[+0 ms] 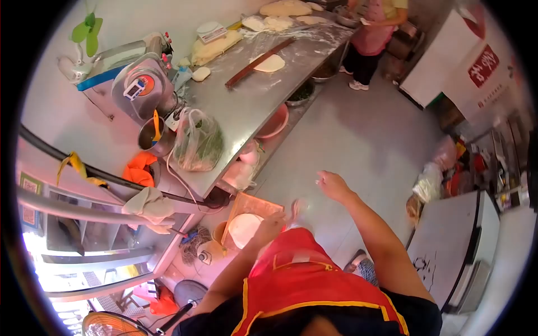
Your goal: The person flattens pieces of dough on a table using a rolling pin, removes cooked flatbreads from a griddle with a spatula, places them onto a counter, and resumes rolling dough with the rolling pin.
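Left hand (273, 225) hung near a round, white, flat-topped object (243, 231), low beside the long grey metal table (227, 106); right hand (333, 186) extended over grey floor (372, 126). Whether either was open or closed could not be told.

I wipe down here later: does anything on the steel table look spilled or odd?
White powder, probably flour, is scattered over the far half of the steel table, so it looks spilled; nothing else there stands out.

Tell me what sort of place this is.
Probably a commercial kitchen or bakery: there is a rolling pin and a flat dough round on the metal worktable, with more dough at its far end.
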Tool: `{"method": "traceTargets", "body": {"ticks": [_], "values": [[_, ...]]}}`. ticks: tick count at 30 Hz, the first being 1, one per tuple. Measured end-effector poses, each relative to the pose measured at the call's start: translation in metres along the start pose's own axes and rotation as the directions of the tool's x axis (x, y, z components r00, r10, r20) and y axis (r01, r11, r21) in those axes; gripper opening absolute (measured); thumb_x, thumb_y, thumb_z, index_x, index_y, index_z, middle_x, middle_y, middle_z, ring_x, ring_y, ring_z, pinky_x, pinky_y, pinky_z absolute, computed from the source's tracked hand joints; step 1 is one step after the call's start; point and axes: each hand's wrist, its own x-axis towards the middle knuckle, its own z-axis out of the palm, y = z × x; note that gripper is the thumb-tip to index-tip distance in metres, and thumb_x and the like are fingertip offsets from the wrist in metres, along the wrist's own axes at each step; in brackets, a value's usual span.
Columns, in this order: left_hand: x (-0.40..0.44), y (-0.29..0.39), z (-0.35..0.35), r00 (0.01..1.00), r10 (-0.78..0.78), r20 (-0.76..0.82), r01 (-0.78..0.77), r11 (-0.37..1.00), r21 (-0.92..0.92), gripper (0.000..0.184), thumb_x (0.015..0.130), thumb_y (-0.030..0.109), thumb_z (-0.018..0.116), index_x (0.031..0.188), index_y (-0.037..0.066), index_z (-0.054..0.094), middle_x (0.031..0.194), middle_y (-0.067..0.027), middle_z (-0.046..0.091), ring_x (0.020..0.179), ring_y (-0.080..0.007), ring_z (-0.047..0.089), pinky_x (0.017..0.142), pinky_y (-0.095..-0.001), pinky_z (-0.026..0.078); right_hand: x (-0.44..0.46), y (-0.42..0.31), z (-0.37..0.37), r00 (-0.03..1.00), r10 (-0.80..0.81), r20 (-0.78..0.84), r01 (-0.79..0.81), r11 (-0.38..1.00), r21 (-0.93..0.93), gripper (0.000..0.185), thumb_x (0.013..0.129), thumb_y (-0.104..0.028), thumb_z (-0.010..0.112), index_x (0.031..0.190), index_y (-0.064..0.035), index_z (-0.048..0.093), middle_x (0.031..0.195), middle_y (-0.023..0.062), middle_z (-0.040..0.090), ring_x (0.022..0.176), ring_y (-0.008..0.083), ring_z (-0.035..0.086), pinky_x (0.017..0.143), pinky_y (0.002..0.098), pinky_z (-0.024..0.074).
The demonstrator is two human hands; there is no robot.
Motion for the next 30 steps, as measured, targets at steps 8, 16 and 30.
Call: {"method": "traceTargets", "body": {"ticks": [8,16,30], "values": [[0.266,0.0,-0.058,0.914,-0.278,-0.295,0.182,0.932,-0.314,0.026,0.095,0.016,0.054,0.111,-0.002,0.062,0.089,-0.0088,0.065,0.09,-0.0146,0.063,0.079,-0.0279,0.05,0.196,0.062,-0.109,0.985,-0.169,0.039,0.172,0.981,-0.087,0.042,0.089,-0.014,0.057,0.129,-0.001,0.053,0.125,0.0226,0.057,0.118,0.0387,0.053,0.099,0.0448,0.0443],[0.482,0.049,-0.17,0.623,0.255,-0.74,0.255,0.827,0.5,0.046,0.088,0.013,0.062,0.13,0.0,0.051,0.131,-0.022,0.054,0.124,-0.0385,0.049,0.104,-0.0458,0.039,0.419,0.17,-0.204,0.946,-0.255,-0.198,0.203,0.947,-0.249,0.046,0.087,-0.012,0.057,0.131,0.0001,0.051,0.128,0.0233,0.056,0.121,0.0401,0.051,0.103,0.0453,0.0414],[0.579,0.087,-0.246,0.545,-0.32,-0.775,0.792,0.499,0.351,0.02,0.08,0.023,0.065,0.096,0.012,0.06,0.084,-0.0134,0.067,0.081,-0.0353,0.065,0.069,-0.0466,0.05,0.719,0.071,-0.183,0.917,-0.321,0.236,0.231,0.911,0.341,0.045,0.085,-0.009,0.063,0.129,-0.0029,0.053,0.119,0.0177,0.061,0.11,0.0304,0.059,0.093,0.0371,0.0482]]}}
